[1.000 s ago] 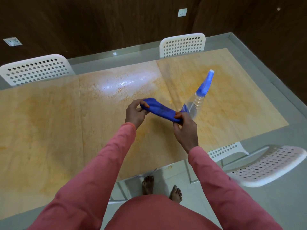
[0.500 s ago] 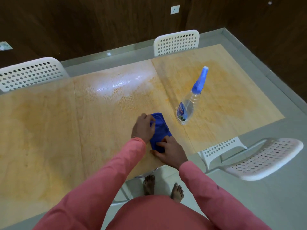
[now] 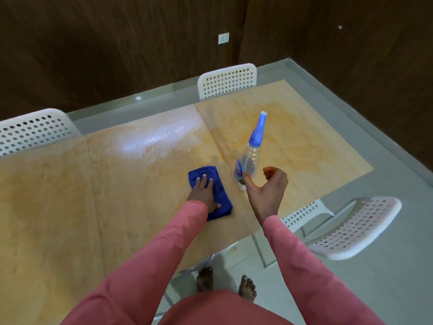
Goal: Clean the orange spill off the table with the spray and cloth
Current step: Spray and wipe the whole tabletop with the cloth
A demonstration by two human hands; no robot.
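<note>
A folded blue cloth (image 3: 219, 184) lies flat on the wooden table (image 3: 70, 207) near its front edge. My left hand (image 3: 204, 193) rests palm down on the cloth, fingers spread, pressing it to the table. A clear spray bottle (image 3: 248, 158) with a blue trigger head stands upright just right of the cloth. My right hand (image 3: 267, 188) hovers open in front of the bottle's base, thumb and fingers curled apart, holding nothing. Faint orange staining (image 3: 304, 146) spreads over the right part of the table and in patches at the left.
White perforated chairs stand at the far edge (image 3: 226, 80), far left (image 3: 32, 132) and near right (image 3: 351, 228). The table's front edge runs just in front of my bare feet (image 3: 225, 282). Dark wood wall behind; grey floor to the right.
Both hands held the cloth stretched in the air, then folded it down on the table. Now my right hand has left the cloth and moved up toward the bottle; the left stays on it.
</note>
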